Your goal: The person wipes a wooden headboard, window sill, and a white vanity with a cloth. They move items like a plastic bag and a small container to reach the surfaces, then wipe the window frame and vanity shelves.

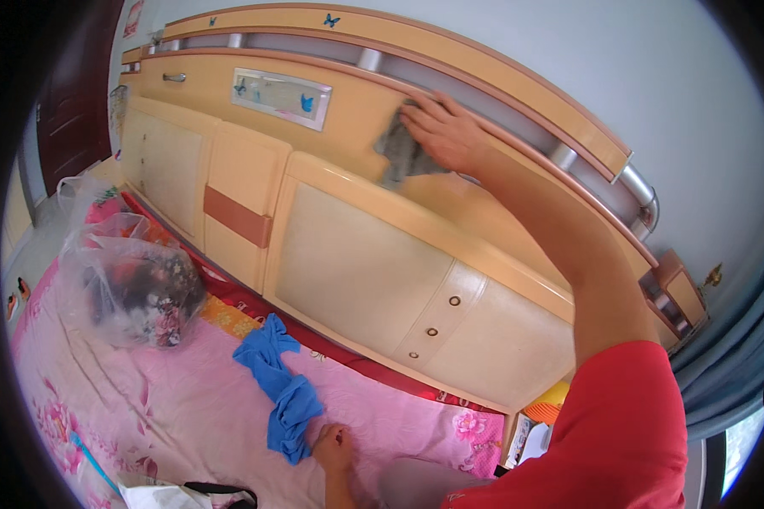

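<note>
My right hand [442,130] presses a grey cloth [404,149] flat against the upper panel of the wooden headboard [356,102], just under its copper-coloured rail. My left hand [333,447] rests with curled fingers on the pink floral bedsheet [382,407]; whether anything is inside it cannot be told. Right beside that hand lies a crumpled blue cloth [280,388]. The lower headboard has cream padded panels [363,242] with round metal rings. A small framed inset with blue butterflies [281,98] sits to the left of the grey cloth.
A clear plastic bag [134,286] filled with patterned fabric stands on the bed at left. Near the bottom edge lie a white bag [159,495] with a black strap and a thin blue stick [94,461]. An orange item [543,412] and a blue curtain [729,356] are at right.
</note>
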Demonstrator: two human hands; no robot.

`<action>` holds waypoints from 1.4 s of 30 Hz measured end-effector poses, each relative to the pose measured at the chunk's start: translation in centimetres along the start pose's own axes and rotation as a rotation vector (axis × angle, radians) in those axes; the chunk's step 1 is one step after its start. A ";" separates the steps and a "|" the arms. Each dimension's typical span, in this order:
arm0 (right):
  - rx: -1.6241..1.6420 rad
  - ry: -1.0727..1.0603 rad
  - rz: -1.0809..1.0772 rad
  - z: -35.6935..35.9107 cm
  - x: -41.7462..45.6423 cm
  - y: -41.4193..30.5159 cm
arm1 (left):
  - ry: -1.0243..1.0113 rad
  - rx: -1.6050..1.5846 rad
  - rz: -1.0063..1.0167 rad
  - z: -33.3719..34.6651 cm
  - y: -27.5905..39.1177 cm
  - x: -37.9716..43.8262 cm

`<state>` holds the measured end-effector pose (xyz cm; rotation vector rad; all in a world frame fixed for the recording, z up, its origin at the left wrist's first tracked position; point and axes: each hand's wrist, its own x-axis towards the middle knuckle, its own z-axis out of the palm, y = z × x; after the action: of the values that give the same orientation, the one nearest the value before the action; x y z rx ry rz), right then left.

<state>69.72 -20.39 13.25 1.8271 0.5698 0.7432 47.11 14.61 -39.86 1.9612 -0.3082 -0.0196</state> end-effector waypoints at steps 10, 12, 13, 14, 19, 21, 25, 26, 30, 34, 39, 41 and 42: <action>-0.142 -0.236 0.293 -15.2 -27.6 1.5 | 0.029 0.032 0.077 1.1 -0.6 -0.3; -0.153 -0.299 0.342 -17.5 -33.0 1.6 | 0.028 0.017 0.088 1.0 -0.1 -0.6; -0.160 -0.333 0.365 -18.9 -34.8 1.7 | 0.032 0.018 0.104 1.0 0.1 -0.8; -0.137 -0.370 0.384 -20.0 -36.5 1.9 | 0.037 0.019 0.121 1.1 0.3 -0.9; 0.103 -0.319 0.713 -22.5 -38.0 3.3 | 0.007 0.002 0.156 1.4 -0.9 -1.0; 0.069 0.014 0.924 -21.3 -33.5 3.6 | 0.027 0.016 0.203 1.5 -1.2 -0.3; 0.161 -0.191 1.184 -15.5 -30.9 4.4 | -0.014 0.032 0.158 2.4 -0.7 -1.6; 0.205 -0.239 1.210 -15.6 -29.5 4.4 | -0.035 0.038 0.099 2.4 -0.1 -1.7; 0.235 -0.297 1.186 -13.9 -21.7 3.9 | 0.040 0.134 0.135 2.5 -0.2 -1.6; 0.318 -0.151 1.145 -14.6 -23.5 2.7 | 0.042 0.138 0.117 2.9 0.3 -1.9; 0.283 0.037 0.781 -13.9 -24.2 2.0 | 0.025 0.140 0.069 2.6 1.3 -2.0; 0.291 0.078 0.669 -13.2 -23.4 2.4 | 0.017 0.139 0.038 2.8 1.3 -1.8; 0.187 0.107 0.556 -12.3 -22.3 2.2 | 0.007 0.142 0.040 3.0 1.2 -1.7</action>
<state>45.47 -28.45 13.61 2.1583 0.1941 1.1946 44.73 11.83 -40.26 2.0946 -0.3527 0.0355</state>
